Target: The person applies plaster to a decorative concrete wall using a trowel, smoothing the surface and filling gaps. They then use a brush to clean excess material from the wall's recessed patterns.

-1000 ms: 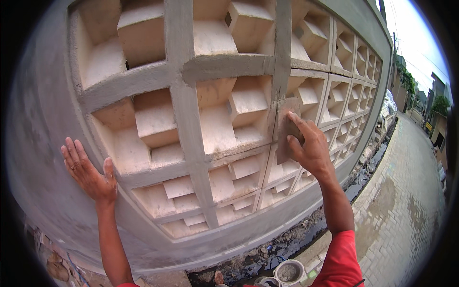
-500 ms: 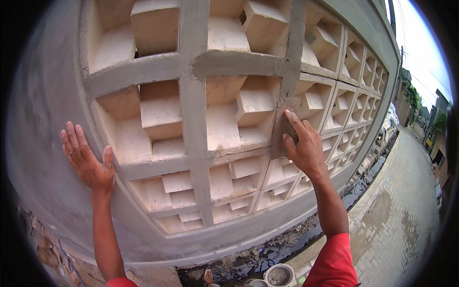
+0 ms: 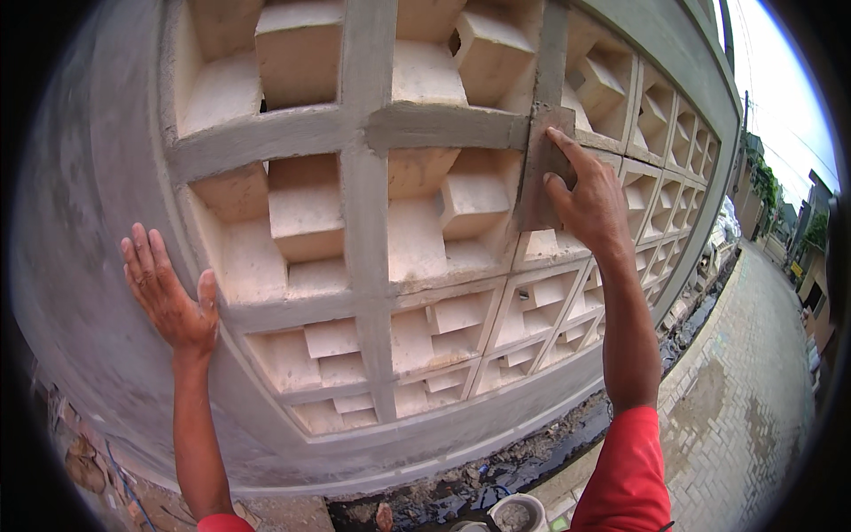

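Observation:
My left hand point(image 3: 168, 288) lies flat, fingers outstretched, on the smooth grey plastered wall point(image 3: 97, 213) left of the block lattice. My right hand point(image 3: 596, 199) grips a flat, rectangular grey-brown plastering plate point(image 3: 539, 199), index finger and thumb pressed on its face. The plate stands upright over a vertical joint between cream ventilation blocks point(image 3: 474, 199). No handle shows on it. Grey mortar bands cover the joints nearby; the horizontal mortar band point(image 3: 443, 127) left of the plate is darker. Farther right, the block joints are thin and lack such wide bands.
A bucket point(image 3: 518, 514) with grey contents stands at the bottom, by a dark wet ditch point(image 3: 470, 492) along the wall's foot. A paved lane point(image 3: 709, 417) runs off to the right. Rubble and a blue cable or hose point(image 3: 124, 479) lie at the lower left.
My right hand has slid the plate up the vertical joint, from below the darker horizontal band to level with it. My left hand stays against the wall.

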A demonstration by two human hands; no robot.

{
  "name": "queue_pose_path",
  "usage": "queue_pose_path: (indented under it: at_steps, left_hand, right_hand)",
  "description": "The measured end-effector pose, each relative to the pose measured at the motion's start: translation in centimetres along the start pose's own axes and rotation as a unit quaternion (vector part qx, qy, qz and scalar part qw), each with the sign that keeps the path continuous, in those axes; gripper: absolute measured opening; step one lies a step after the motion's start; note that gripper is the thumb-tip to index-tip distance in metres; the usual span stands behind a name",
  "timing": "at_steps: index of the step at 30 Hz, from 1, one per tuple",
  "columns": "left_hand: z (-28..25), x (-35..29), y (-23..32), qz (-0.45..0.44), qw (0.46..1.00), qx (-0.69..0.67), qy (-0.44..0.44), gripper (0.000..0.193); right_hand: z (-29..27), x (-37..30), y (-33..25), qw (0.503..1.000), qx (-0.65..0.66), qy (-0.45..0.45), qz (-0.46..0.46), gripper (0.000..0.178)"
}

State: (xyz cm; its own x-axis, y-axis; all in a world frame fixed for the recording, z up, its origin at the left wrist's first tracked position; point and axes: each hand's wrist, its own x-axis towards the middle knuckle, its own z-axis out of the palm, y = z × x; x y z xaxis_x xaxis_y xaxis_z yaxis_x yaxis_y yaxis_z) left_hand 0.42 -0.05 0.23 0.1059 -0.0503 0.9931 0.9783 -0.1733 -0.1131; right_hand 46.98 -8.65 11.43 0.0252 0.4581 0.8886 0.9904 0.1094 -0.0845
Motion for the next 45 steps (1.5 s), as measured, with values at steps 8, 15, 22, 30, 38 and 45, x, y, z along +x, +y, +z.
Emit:
queue_pose_path:
  at_steps: [8, 15, 22, 30, 38, 45]
  left_hand:
    - [-0.4, -0.3, -0.5, -0.002, 1.0, 0.008, 0.001, 0.072]
    - [-0.1, -0.2, -0.1, -0.006, 1.0, -0.006, -0.002, 0.072]
    - [-0.3, -0.2, -0.1, -0.002, 1.0, -0.006, 0.001, 0.071]
    - [-0.3, -0.1, -0.3, -0.003, 1.0, 0.012, -0.001, 0.072]
    - [-0.1, -0.3, 0.1, -0.003, 1.0, 0.004, -0.007, 0.073]
    - [-0.1, -0.1, 0.2, -0.006, 1.0, 0.002, -0.005, 0.073]
  right_hand:
    - [0.7, -8.6, 0.2, 0.988, 0.04, -0.138, 0.048, 0.054]
    - [-4.0, 3.4, -0.6, 0.997, 0.062, 0.039, 0.007, 0.056]
    - [0.0, 0.9, -0.4, 1.0, 0.01, 0.007, -0.012, 0.057]
    - [0.7, -10.4, 1.6, 0.977, 0.103, -0.181, 0.033, 0.062]
    - [-4.4, -2.0, 1.7, 0.827, 0.556, -0.054, 0.059, 0.048]
    - [-6.9, 4.0, 2.4, 0.837, 0.523, -0.142, 0.073, 0.038]
